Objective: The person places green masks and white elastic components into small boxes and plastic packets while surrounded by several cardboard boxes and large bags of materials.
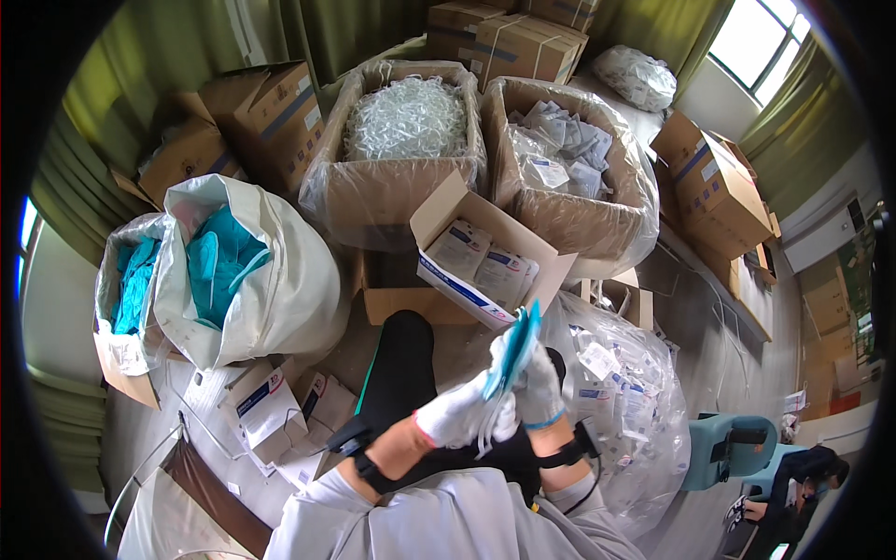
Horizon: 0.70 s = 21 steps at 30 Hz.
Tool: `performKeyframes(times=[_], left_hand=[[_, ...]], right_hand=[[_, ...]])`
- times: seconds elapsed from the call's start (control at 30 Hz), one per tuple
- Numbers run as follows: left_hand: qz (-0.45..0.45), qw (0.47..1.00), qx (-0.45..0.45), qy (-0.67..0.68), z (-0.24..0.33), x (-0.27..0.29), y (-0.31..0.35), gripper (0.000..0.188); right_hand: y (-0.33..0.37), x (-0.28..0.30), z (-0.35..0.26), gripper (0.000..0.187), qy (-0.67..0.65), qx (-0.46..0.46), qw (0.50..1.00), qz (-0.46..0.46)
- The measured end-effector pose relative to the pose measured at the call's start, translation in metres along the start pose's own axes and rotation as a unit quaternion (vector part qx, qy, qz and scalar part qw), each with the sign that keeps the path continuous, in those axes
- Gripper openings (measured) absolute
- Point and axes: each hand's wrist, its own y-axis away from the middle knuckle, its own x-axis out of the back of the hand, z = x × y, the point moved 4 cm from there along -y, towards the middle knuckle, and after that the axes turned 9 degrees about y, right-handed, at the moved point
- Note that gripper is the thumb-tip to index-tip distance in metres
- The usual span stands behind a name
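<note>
In front of my lap, my left hand [459,413] and my right hand [539,385], both in white knitted gloves, are closed around a flat, folded teal fabric piece [513,352]. It stands tilted upright between them, and white strips hang below my fingers. Its exact kind cannot be told. Just beyond the hands is an open white carton [464,287] with flat white printed packets [505,273] inside. Similar teal pieces [222,252] fill a large white sack [303,280] at the left.
Lined cartons hold clear, stringy strips [407,119] and grey-white packets [577,145]. A clear plastic bag [644,467] of packets lies at my right. White boxes [268,408] stand on the floor at left. Beyond the bag are a teal chair [723,453] and a seated person [798,490].
</note>
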Motion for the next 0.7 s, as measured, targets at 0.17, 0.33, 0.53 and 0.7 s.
performKeyframes(times=[0.17, 0.33, 0.53, 0.7], left_hand=[[0.081, 0.927, -0.146, -0.335, 0.063, 0.002, 0.029, 0.075], [0.135, 0.912, -0.214, -0.321, 0.056, -0.009, 0.002, 0.050], [0.280, 0.715, -0.390, -0.507, 0.073, 0.016, 0.005, 0.027], [0.208, 0.495, -0.328, -0.778, 0.049, 0.034, 0.003, 0.023]], right_hand=[[0.007, -0.005, -0.055, 0.034, 0.280, -0.061, 0.944, 0.164], [-0.012, -0.030, -0.035, 0.046, 0.358, -0.047, 0.926, 0.111], [0.009, -0.022, 0.011, 0.019, 0.283, -0.155, 0.946, 0.014], [-0.009, -0.045, 0.004, 0.020, 0.081, -0.142, 0.981, 0.104]])
